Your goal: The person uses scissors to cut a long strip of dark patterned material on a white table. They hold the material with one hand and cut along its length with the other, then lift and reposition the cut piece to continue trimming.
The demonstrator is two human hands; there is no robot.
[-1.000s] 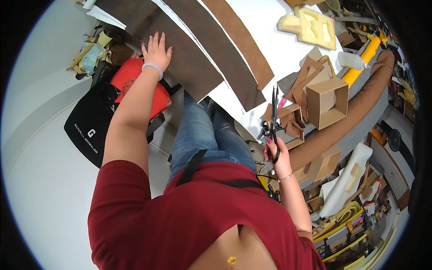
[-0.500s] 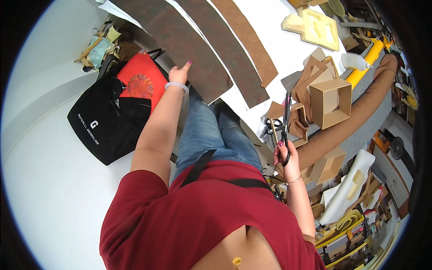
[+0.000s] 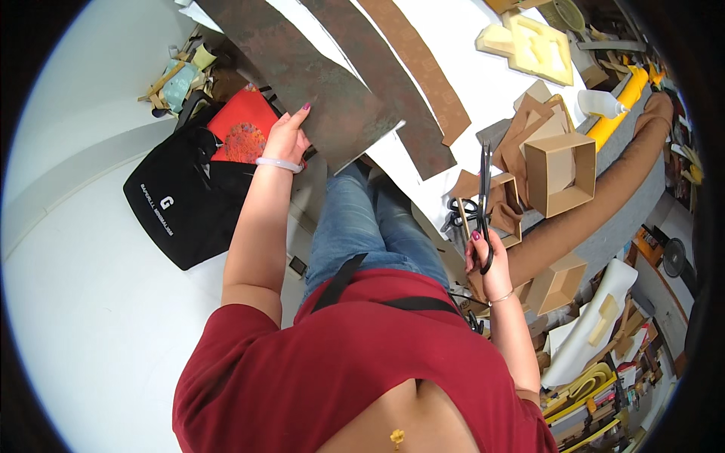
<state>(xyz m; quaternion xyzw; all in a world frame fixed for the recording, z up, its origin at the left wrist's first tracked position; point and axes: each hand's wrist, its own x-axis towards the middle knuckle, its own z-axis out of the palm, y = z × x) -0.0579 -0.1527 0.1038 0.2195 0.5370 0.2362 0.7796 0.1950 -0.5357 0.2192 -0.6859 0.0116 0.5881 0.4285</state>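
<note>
My left hand (image 3: 287, 142) pinches the near left edge of a dark, mottled brown-green strip of sheet material (image 3: 321, 90), thumb on top and the other fingers partly hidden at its edge. The strip's near end hangs past the table edge over my legs. A second dark strip (image 3: 400, 113) and a lighter brown strip (image 3: 423, 72) lie beside it on the white table (image 3: 476, 90). In my right hand (image 3: 495, 264) is a pair of black-handled scissors (image 3: 484, 192), blades pointing away from me and apart from the strips.
Right of the scissors stand small cardboard boxes (image 3: 538, 170) with brown scraps, and another pair of scissors (image 3: 455, 215). A long brown roll (image 3: 596, 208) runs behind them. Yellow foam pieces (image 3: 555, 49) and a plastic bottle (image 3: 600, 103) lie farther off. A black bag (image 3: 185, 211) sits at left.
My left hand has drawn back slightly to the left, and the near end of the dark strip has swung and tilted with it. The scissors stay in my right hand in nearly the same place.
</note>
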